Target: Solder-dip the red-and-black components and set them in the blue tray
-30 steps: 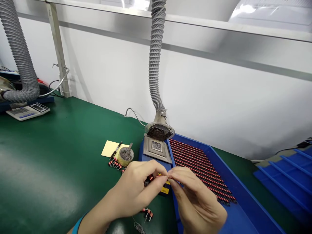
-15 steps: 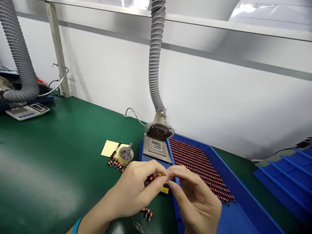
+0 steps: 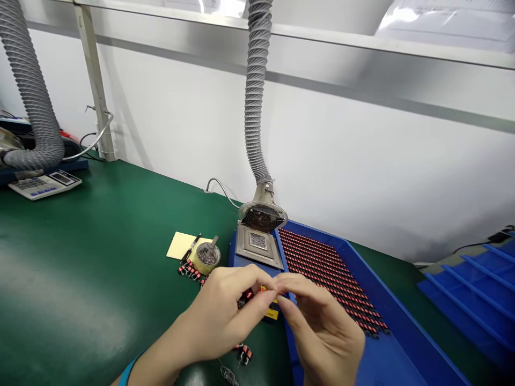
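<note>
The left hand (image 3: 225, 316) pinches a small red-and-black part (image 3: 248, 295) tight in thumb and fingers over the green bench (image 3: 100, 257), while the right hand (image 3: 322, 329), at its 3 o'clock, closes narrow fingertips on that part's end, with the solder pot (image 3: 259, 244) at 12 o'clock and the blue tray (image 3: 402, 321) at 2 o'clock.
</note>
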`<action>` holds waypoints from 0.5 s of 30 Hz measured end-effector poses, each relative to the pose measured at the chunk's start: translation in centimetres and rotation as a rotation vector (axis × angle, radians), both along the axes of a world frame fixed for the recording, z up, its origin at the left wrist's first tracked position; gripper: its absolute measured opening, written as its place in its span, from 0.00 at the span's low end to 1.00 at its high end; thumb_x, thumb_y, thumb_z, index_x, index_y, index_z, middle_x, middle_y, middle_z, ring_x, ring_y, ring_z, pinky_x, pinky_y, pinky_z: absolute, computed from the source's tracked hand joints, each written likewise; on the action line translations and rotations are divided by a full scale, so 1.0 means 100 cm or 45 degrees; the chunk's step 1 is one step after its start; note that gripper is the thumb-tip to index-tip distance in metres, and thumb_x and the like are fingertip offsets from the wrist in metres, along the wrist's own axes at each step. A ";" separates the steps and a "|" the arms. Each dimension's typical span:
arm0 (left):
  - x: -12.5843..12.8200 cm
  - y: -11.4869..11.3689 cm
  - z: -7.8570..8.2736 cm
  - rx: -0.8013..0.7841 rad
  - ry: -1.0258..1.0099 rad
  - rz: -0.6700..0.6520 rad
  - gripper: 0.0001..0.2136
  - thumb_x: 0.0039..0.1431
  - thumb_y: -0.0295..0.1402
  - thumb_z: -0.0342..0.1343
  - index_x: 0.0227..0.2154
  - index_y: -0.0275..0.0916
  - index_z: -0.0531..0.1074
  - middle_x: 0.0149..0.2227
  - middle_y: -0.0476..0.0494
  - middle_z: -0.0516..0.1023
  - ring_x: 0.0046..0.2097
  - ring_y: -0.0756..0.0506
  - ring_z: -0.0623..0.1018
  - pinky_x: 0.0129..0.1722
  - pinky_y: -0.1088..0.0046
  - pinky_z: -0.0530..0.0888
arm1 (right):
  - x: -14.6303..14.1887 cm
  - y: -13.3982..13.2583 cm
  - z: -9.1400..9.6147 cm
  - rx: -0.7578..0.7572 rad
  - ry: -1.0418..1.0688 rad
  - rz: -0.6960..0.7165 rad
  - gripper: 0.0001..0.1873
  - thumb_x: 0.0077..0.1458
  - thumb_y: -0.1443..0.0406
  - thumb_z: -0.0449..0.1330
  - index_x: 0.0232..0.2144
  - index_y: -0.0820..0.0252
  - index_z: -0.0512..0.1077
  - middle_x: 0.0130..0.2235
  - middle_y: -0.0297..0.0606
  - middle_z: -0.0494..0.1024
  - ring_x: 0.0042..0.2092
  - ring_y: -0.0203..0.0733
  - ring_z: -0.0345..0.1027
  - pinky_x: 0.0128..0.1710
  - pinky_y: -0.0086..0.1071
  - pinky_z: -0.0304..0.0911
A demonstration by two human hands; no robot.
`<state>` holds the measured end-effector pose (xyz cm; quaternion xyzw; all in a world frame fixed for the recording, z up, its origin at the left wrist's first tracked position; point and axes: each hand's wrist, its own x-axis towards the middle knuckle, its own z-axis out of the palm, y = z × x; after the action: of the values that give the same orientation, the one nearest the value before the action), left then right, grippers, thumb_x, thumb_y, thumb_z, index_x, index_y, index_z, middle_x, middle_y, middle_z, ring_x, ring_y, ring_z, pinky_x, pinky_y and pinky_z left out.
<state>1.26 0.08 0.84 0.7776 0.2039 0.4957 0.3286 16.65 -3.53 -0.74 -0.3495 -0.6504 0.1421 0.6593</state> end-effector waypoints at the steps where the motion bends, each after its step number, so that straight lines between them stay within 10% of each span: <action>1: 0.000 0.000 0.000 -0.047 0.002 -0.020 0.05 0.64 0.28 0.50 0.32 0.38 0.70 0.27 0.52 0.75 0.27 0.54 0.72 0.28 0.82 0.65 | 0.001 0.000 -0.001 0.073 -0.082 -0.061 0.16 0.53 0.77 0.61 0.40 0.53 0.77 0.34 0.36 0.80 0.38 0.42 0.74 0.37 0.34 0.69; 5: 0.003 0.002 -0.002 0.154 0.094 0.074 0.07 0.64 0.27 0.48 0.32 0.37 0.70 0.25 0.50 0.75 0.26 0.52 0.72 0.27 0.78 0.65 | -0.002 -0.001 -0.002 0.108 -0.184 -0.190 0.13 0.55 0.76 0.59 0.37 0.55 0.76 0.33 0.36 0.79 0.37 0.42 0.73 0.37 0.34 0.68; 9: 0.008 0.002 -0.006 0.545 0.219 0.259 0.10 0.64 0.24 0.46 0.29 0.36 0.70 0.23 0.49 0.76 0.23 0.51 0.71 0.26 0.73 0.61 | -0.009 -0.001 0.004 -0.435 0.235 0.118 0.15 0.62 0.64 0.55 0.22 0.57 0.68 0.20 0.31 0.66 0.23 0.35 0.61 0.22 0.28 0.59; 12: 0.007 0.001 -0.005 0.376 0.114 0.172 0.08 0.64 0.24 0.48 0.30 0.36 0.70 0.26 0.50 0.77 0.26 0.52 0.73 0.29 0.75 0.64 | -0.007 0.001 0.007 -0.476 0.437 0.393 0.19 0.62 0.61 0.54 0.19 0.58 0.67 0.16 0.29 0.63 0.20 0.35 0.59 0.21 0.28 0.60; 15: 0.004 0.001 0.000 -0.020 0.014 0.004 0.06 0.63 0.27 0.50 0.31 0.38 0.69 0.26 0.53 0.74 0.27 0.53 0.71 0.29 0.80 0.65 | -0.002 0.001 0.006 -0.282 0.253 0.211 0.06 0.58 0.65 0.60 0.29 0.57 0.76 0.27 0.35 0.76 0.31 0.38 0.71 0.32 0.29 0.68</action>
<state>1.66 0.14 0.79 0.7773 0.2107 0.4904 0.3329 16.44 -3.43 -0.16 -0.3494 -0.5888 0.3008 0.6638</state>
